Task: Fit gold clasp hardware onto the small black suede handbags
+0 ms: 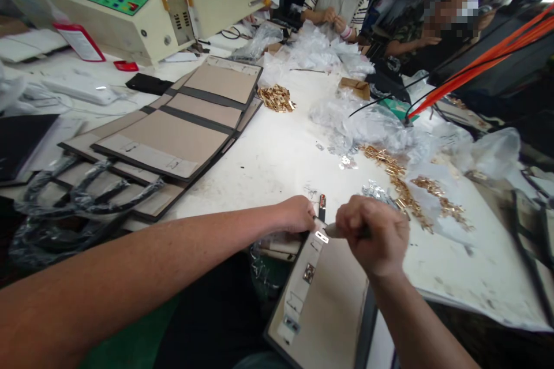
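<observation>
A beige-lined bag panel (335, 294) with a dark edge leans at the near side of the table, angled toward me. My left hand (299, 213) is closed on its far corner, the fingertips pinching the edge. Closed in a fist, my right hand (375, 233) grips a small tool (332, 230) with a greyish end; the fingers hide most of it. That end meets the panel beside a small silver metal plate (321, 237). Further down the same strip sit another metal plate (309, 273) and a metal fitting (291, 324). A short black strip (322, 207) lies just beyond the corner.
Stacked bag panels (160, 135) with plastic-wrapped handles (95, 190) lie to the left. Gold-coloured fittings (277, 98) are heaped mid-table, with more gold pieces (400, 184) and plastic bags (367, 121) at right. A cream machine (130, 17) stands back left. Several people are across the table.
</observation>
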`<state>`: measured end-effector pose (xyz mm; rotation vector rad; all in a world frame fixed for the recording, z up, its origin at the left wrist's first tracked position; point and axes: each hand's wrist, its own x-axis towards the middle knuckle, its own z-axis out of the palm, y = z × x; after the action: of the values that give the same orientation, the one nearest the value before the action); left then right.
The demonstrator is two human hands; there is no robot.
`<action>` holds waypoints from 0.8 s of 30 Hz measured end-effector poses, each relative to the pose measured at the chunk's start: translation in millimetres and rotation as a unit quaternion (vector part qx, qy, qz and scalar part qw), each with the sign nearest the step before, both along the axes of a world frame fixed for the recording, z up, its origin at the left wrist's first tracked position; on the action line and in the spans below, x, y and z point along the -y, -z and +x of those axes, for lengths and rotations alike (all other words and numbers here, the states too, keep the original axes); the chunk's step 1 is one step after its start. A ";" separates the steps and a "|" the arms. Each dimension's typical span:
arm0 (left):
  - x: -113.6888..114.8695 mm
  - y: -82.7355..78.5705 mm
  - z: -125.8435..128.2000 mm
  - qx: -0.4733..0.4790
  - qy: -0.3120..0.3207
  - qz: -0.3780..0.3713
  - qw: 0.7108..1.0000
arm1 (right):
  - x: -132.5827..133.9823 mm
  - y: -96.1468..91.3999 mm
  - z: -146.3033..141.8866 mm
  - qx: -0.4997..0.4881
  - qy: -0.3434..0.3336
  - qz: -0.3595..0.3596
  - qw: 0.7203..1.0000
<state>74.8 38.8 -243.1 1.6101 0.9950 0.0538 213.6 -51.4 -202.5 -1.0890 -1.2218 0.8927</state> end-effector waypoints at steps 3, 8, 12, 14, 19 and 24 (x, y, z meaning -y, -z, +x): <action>1.8 0.5 0.7 0.002 -0.005 -0.005 1.000 | 2.5 6.2 -3.7 -0.030 0.026 0.036 0.999; 3.4 -0.7 -0.2 -0.011 -0.023 -0.017 1.000 | 14.8 3.8 8.3 0.023 0.050 -0.001 0.998; 10.3 -16.4 -4.8 -0.023 -0.013 0.020 0.999 | 42.9 -6.3 44.4 0.163 0.168 -0.060 0.970; 19.1 -34.9 -4.1 -0.013 0.019 0.076 0.997 | 65.2 -3.1 64.2 0.263 0.175 -0.112 0.942; 46.6 -85.7 22.5 0.043 0.155 0.280 0.946 | 120.8 0.9 107.0 0.271 0.145 -0.195 0.931; 71.0 -108.1 61.3 0.190 0.098 0.569 0.794 | 193.0 -43.2 149.4 0.196 0.238 -0.172 0.936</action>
<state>136.2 -32.2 -135.0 2.6306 0.4191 0.9595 363.0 -244.4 -159.3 -1.8223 -1.0577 0.5316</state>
